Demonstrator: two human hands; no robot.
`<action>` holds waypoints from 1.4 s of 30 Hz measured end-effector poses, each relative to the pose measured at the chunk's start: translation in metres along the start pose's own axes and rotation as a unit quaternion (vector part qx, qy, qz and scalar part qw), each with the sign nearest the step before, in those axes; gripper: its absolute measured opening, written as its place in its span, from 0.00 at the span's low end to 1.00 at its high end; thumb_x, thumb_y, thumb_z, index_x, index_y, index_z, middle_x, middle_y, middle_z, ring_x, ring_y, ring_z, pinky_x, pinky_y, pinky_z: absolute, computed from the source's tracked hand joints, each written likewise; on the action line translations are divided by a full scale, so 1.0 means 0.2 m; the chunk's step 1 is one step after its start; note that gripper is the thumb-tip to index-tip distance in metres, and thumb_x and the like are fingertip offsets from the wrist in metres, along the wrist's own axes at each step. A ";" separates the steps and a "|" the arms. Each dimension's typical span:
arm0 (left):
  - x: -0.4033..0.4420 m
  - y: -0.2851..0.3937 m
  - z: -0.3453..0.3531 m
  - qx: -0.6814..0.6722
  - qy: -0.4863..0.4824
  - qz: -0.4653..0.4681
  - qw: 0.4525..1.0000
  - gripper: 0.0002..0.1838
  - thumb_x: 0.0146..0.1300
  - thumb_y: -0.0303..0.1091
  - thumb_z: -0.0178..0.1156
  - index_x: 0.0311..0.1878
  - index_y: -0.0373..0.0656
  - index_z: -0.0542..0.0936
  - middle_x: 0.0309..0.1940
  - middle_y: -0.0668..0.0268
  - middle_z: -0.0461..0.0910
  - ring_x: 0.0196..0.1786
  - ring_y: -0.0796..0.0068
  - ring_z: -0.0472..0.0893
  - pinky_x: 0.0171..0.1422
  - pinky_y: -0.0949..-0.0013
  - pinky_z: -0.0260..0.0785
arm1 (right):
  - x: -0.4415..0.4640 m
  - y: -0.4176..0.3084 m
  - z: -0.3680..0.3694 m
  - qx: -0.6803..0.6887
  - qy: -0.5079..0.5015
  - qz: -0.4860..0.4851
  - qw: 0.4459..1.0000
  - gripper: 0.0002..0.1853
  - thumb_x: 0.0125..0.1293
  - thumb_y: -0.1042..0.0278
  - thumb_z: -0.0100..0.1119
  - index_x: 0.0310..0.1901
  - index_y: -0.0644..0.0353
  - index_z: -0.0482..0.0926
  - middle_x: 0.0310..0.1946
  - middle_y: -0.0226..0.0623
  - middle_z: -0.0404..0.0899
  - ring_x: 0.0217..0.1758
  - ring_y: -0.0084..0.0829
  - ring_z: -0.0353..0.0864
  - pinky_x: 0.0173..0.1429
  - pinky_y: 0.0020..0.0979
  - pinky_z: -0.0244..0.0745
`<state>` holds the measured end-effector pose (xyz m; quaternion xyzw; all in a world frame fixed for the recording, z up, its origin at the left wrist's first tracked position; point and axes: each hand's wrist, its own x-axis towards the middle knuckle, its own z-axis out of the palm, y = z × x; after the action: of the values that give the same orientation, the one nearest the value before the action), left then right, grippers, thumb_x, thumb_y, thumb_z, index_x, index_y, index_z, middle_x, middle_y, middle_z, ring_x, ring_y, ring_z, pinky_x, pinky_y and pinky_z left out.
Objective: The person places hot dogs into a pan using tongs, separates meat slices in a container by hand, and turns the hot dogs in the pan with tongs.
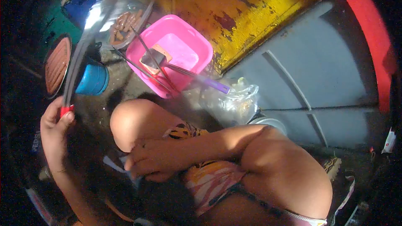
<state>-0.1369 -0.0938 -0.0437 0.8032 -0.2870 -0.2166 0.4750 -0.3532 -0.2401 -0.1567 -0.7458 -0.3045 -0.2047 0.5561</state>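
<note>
My left hand (57, 132), raised at the left, is closed around the red end of long metal tongs (77, 58), which point up and away and are blurred along their length. My right hand (153, 159) rests low beside my bent knee, fingers curled in. A thin pale strip (114, 164), perhaps cloth or plastic, pokes out from under its fingers; its kind is unclear. Ahead stands a pink basin (203, 48) with a spatula (215, 84) with a purple handle, other dark metal utensils and a flat light-brown piece. Beyond the tongs, a clear plastic container (146, 2) holds several sausages (125, 25).
A blue tub (93, 79) stands near a round tray (57, 65) of brown food at the left. Right of the basin sit a clear plastic bag (236, 104) and a grey-rimmed container (270, 122). A worn yellow panel (251, 12) and grey panel (310, 58) border the right.
</note>
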 end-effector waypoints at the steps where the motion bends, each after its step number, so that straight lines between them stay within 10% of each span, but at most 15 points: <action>1: 0.01 0.06 0.11 0.019 -0.007 0.016 1.000 0.20 0.53 0.25 0.62 0.52 0.36 0.77 0.36 0.73 0.78 0.36 0.84 0.74 0.43 0.79 0.65 | -0.06 -0.02 -0.01 0.079 -0.033 0.044 0.995 0.12 0.58 0.67 0.59 0.44 0.57 0.74 0.46 0.41 0.75 0.52 0.43 0.74 0.60 0.47 0.66; 10: -0.03 0.44 0.88 0.347 -0.246 0.220 0.878 0.14 0.47 0.29 0.66 0.41 0.41 0.82 0.38 0.54 0.81 0.42 0.51 0.81 0.47 0.58 0.74 | -0.23 -0.10 -0.12 0.179 -0.087 0.040 0.979 0.15 0.67 0.67 0.54 0.53 0.60 0.74 0.56 0.46 0.73 0.62 0.47 0.69 0.66 0.45 0.63; 20: -0.09 0.52 1.19 0.468 -0.311 0.147 0.814 0.10 0.58 0.32 0.53 0.40 0.47 0.81 0.35 0.56 0.82 0.40 0.56 0.83 0.41 0.54 0.76 | -0.37 -0.05 -0.08 0.203 0.004 0.112 0.973 0.15 0.66 0.67 0.55 0.53 0.60 0.74 0.56 0.46 0.73 0.62 0.45 0.70 0.66 0.43 0.64; 35: -0.09 0.37 1.07 0.304 -0.259 0.159 0.903 0.15 0.61 0.35 0.56 0.51 0.48 0.79 0.39 0.53 0.83 0.40 0.55 0.83 0.41 0.59 0.75 | -0.28 -0.09 -0.11 0.115 -0.053 0.085 0.988 0.15 0.65 0.66 0.56 0.52 0.59 0.75 0.54 0.44 0.74 0.60 0.42 0.72 0.64 0.42 0.65; 42: -0.01 0.24 0.78 -0.116 -0.193 0.047 0.973 0.15 0.62 0.30 0.59 0.52 0.37 0.76 0.32 0.69 0.80 0.32 0.73 0.78 0.35 0.71 0.70 | -0.17 0.00 -0.13 0.170 -0.125 0.051 0.976 0.14 0.67 0.64 0.55 0.52 0.60 0.74 0.52 0.42 0.74 0.59 0.40 0.72 0.63 0.41 0.66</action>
<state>-0.2465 -0.2104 -0.0711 0.6711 -0.3834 -0.3774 0.5100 -0.3763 -0.2719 -0.1715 -0.6746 -0.3637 -0.0264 0.6418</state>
